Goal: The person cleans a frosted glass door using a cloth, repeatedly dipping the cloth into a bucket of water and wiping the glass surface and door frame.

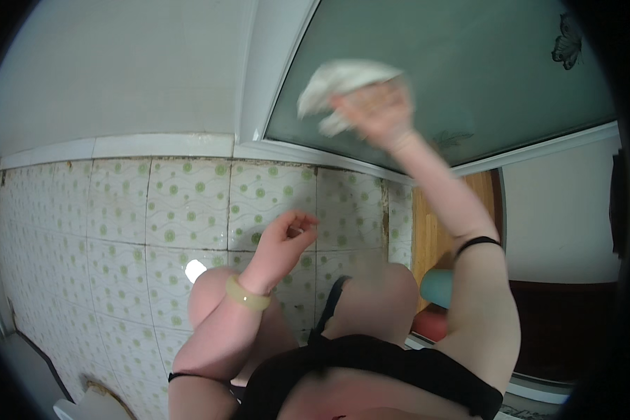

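Observation:
A white cloth (341, 79), blurred by motion, is in my right hand (375, 107) at the frosted glass panel (451, 68) of a white-framed door. Whether the cloth presses on the glass cannot be told from this angle. Over the floor in front of my knees, my left hand (286, 239) hangs with its fingers loosely curled, a gap showing between thumb and fingers. It holds nothing. A pale yellow bangle (247, 294) circles the left wrist.
White floor tiles (189, 215) with green dots run up to a pale wall (115, 68). Beyond the door frame (336, 165) lies a wooden floor (431, 226), with a teal object (437, 287) and a red one (429, 324) beside my right arm. A white toilet-like fixture's base (92, 404) stands lower left.

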